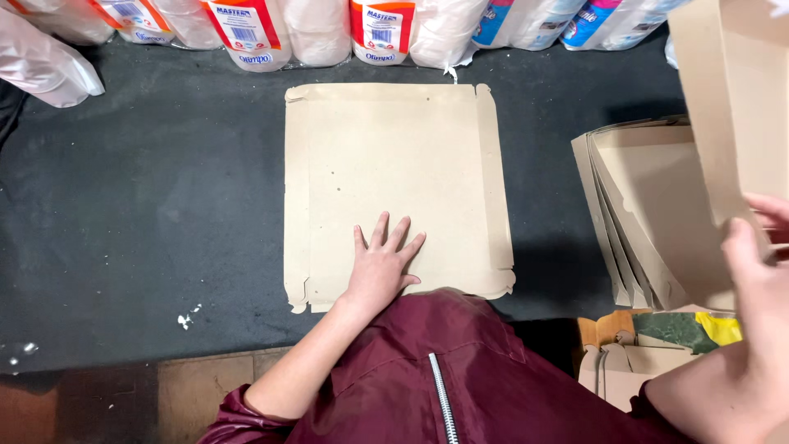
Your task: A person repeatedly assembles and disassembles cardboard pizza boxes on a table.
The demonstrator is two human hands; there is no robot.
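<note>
Left hand (380,265) lies flat, fingers spread; right hand (760,279) raised, gripping.

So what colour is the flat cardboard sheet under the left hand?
Plain light brown, unprinted: the cardboard sheet under the left hand, seen in the head view.

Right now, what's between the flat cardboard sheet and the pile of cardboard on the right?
Only bare dark mat lies between the flat cardboard sheet and the cardboard pile, seen in the head view.

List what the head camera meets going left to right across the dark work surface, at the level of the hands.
Bare dark mat → flat cardboard sheet with the left hand pressed flat on it → fanned stack of cardboard blanks → right hand gripping a raised cardboard piece.
</note>
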